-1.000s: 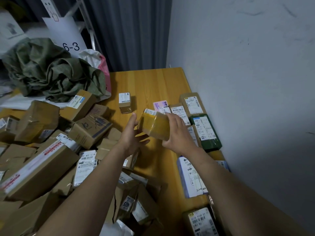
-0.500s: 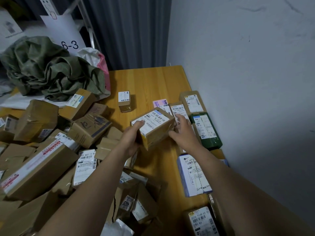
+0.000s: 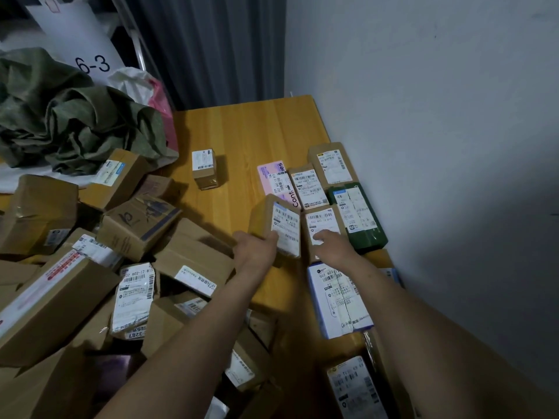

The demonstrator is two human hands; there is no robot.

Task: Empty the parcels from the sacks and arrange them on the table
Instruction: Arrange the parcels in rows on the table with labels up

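Green sacks (image 3: 75, 122) lie crumpled far left behind a heap of boxes (image 3: 90, 252). On the bench (image 3: 257, 131), the left hand (image 3: 257, 247) grips a labelled brown parcel (image 3: 279, 229); the right hand (image 3: 331, 246) presses loosely spread fingers on the neighbouring parcel (image 3: 323, 225) in the row by the wall.

Upper left: olive-green sacks (image 3: 69, 116); centre: honey-yellow table (image 3: 251, 137); right: dark green parcel (image 3: 363, 234); lower left: brown cartons (image 3: 60, 297), white labels.
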